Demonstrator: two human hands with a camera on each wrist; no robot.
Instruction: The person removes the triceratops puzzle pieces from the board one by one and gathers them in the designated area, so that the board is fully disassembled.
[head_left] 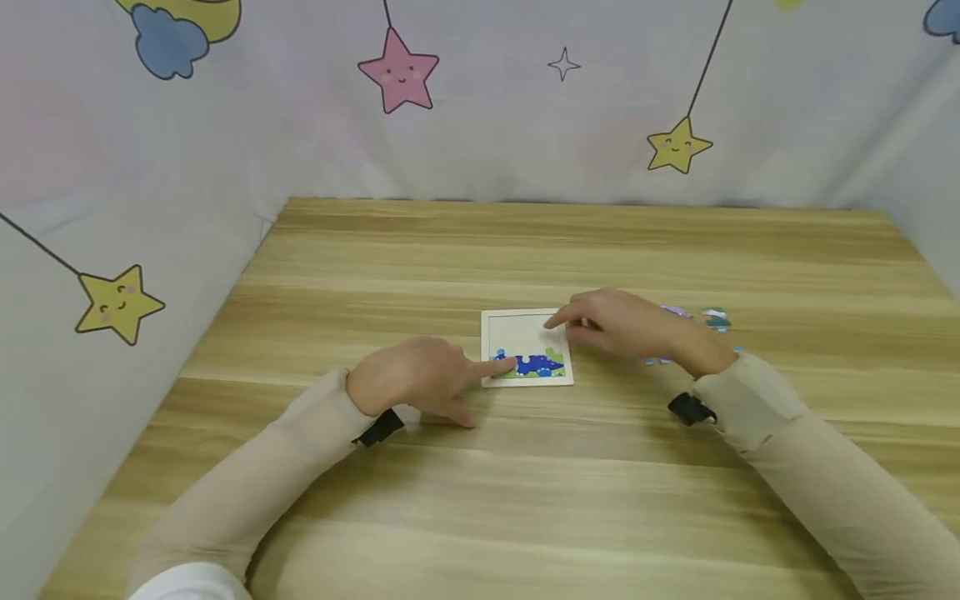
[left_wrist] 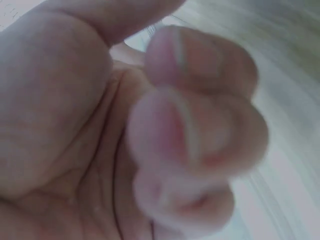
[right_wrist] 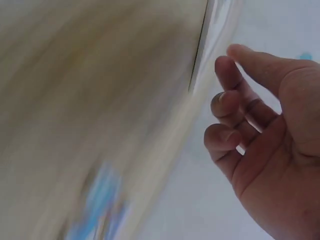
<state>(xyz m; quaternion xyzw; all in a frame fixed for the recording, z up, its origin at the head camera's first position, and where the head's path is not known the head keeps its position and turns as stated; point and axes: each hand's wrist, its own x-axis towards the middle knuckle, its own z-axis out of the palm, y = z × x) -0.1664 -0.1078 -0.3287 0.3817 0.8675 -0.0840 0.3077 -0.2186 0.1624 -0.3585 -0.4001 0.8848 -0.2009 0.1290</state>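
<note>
A white-framed jigsaw puzzle board (head_left: pixel 521 312) lies flat on the table, its lower part filled with blue and green pieces (head_left: pixel 542 365). My left hand (head_left: pixel 416 375) reaches in from the left, and its straight index finger rests on the left side of those pieces. The left wrist view shows the other fingers (left_wrist: pixel 200 135) curled towards the palm with nothing visible in them. Over the board's right edge is my right hand (head_left: pixel 626 323), index finger pointing at the bare upper part. In the right wrist view its fingers (right_wrist: pixel 225 137) are loosely bent and hold nothing.
Several loose puzzle pieces (head_left: pixel 716 317) lie to the right of the board, some partly hidden behind my right hand and wrist. The wooden table (head_left: pixel 525 500) reaches back to a white curtain (head_left: pixel 495 150) printed with stars.
</note>
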